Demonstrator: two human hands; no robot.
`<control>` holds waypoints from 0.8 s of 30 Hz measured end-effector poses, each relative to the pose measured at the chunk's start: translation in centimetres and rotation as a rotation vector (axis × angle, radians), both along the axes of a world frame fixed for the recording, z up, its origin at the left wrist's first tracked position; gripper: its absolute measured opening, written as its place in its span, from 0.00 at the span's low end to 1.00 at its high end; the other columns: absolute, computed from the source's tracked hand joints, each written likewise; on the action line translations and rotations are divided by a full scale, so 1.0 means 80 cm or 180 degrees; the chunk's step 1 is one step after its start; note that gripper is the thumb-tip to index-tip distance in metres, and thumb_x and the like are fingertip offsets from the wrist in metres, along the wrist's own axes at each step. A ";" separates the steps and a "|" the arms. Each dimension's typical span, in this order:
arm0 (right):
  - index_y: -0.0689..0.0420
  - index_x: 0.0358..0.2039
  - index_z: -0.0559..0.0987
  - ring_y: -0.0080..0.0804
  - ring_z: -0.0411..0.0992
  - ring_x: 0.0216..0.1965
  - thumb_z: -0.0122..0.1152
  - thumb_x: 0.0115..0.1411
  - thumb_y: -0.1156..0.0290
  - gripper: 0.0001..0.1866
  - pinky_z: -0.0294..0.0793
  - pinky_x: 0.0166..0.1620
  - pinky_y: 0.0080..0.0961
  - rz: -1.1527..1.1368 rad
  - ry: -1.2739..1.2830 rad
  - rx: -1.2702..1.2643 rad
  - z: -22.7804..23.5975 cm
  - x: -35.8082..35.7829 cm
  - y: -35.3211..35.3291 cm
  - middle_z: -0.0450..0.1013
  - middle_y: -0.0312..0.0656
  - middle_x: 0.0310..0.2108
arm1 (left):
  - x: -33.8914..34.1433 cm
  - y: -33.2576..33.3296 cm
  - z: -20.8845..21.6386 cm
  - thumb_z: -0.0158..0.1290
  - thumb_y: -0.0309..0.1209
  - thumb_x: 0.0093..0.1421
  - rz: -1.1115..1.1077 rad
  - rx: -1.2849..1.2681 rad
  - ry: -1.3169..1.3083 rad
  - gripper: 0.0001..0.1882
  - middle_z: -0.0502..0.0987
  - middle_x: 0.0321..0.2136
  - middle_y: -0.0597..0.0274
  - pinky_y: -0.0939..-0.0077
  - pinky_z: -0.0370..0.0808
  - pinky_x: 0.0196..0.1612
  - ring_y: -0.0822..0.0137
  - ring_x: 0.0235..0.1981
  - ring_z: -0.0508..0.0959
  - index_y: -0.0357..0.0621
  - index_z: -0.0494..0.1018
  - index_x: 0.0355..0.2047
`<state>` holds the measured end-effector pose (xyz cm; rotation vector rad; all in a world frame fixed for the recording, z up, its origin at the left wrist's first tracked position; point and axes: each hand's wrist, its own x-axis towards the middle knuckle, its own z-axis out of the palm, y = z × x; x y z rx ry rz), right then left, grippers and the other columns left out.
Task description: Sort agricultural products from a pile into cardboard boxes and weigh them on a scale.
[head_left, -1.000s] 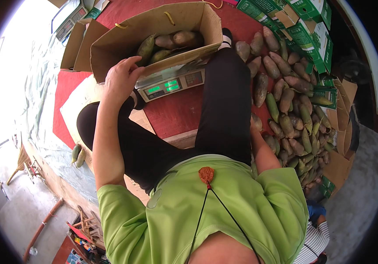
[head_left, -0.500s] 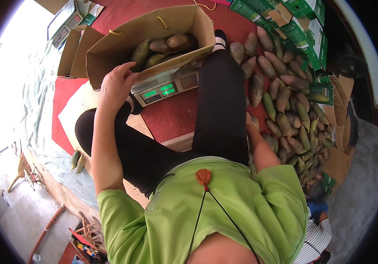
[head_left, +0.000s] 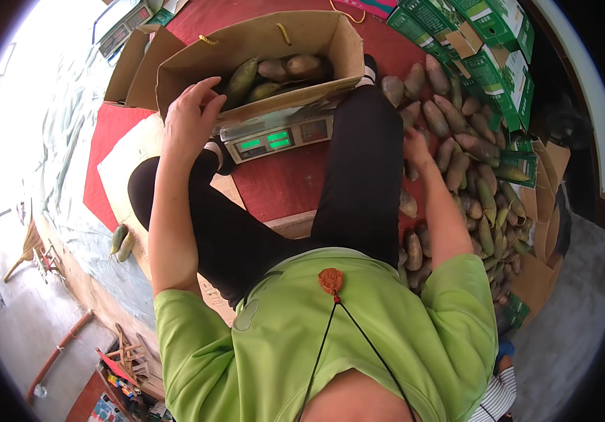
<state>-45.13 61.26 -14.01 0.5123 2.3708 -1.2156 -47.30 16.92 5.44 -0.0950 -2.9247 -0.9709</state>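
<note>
the bare left hand [head_left: 193, 112], fingers loosely bent and parted, is at the near rim of an open-topped brown cardboard box [head_left: 246, 42] of long green-brown roots [head_left: 242, 82] on a pale digital scale [head_left: 297, 133]; the bare right hand [head_left: 416, 148] is at a heap of similar roots [head_left: 478, 148], its grasp impossible to tell

Before the person, an open carton [head_left: 246, 43] sits on a scale [head_left: 267, 142], vegetables [head_left: 241, 82] inside it. The left hand [head_left: 191, 116] is at its near left corner; rightward, the right hand [head_left: 416, 149] is at a vegetable pile [head_left: 459, 171], boxes [head_left: 505, 88] beyond.
</note>
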 end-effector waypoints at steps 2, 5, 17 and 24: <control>0.64 0.41 0.75 0.37 0.75 0.36 0.57 0.57 0.64 0.17 0.71 0.40 0.31 0.0120 0.0506 0.0117 0.021 -0.031 0.020 0.76 0.49 0.31 | -0.010 0.012 0.002 0.54 0.29 0.55 -0.0056 0.0127 0.0040 0.15 0.77 0.31 0.55 0.70 0.73 0.39 0.61 0.32 0.78 0.41 0.74 0.44; 0.64 0.39 0.76 0.31 0.73 0.33 0.56 0.58 0.60 0.19 0.70 0.39 0.28 0.0434 0.0997 0.0018 0.090 -0.072 -0.023 0.75 0.45 0.29 | -0.006 0.000 0.006 0.54 0.29 0.55 0.0112 0.0170 -0.0007 0.16 0.77 0.31 0.55 0.71 0.73 0.39 0.62 0.33 0.78 0.43 0.74 0.45; 0.65 0.23 0.76 0.53 0.72 0.31 0.50 0.54 0.40 0.34 0.68 0.37 0.41 0.1322 0.1172 0.0964 0.193 -0.167 -0.102 0.72 0.58 0.24 | -0.039 -0.077 0.040 0.55 0.37 0.56 0.0844 -0.0249 -0.0154 0.20 0.78 0.35 0.60 0.74 0.73 0.41 0.68 0.36 0.77 0.45 0.72 0.48; 0.66 0.28 0.79 0.54 0.73 0.37 0.54 0.50 0.40 0.33 0.69 0.42 0.43 0.1630 0.0648 0.1348 0.198 -0.198 -0.129 0.73 0.61 0.30 | -0.059 -0.118 -0.022 0.54 0.52 0.53 0.1145 -0.1107 -0.1089 0.28 0.77 0.39 0.48 0.61 0.71 0.46 0.52 0.44 0.76 0.38 0.74 0.40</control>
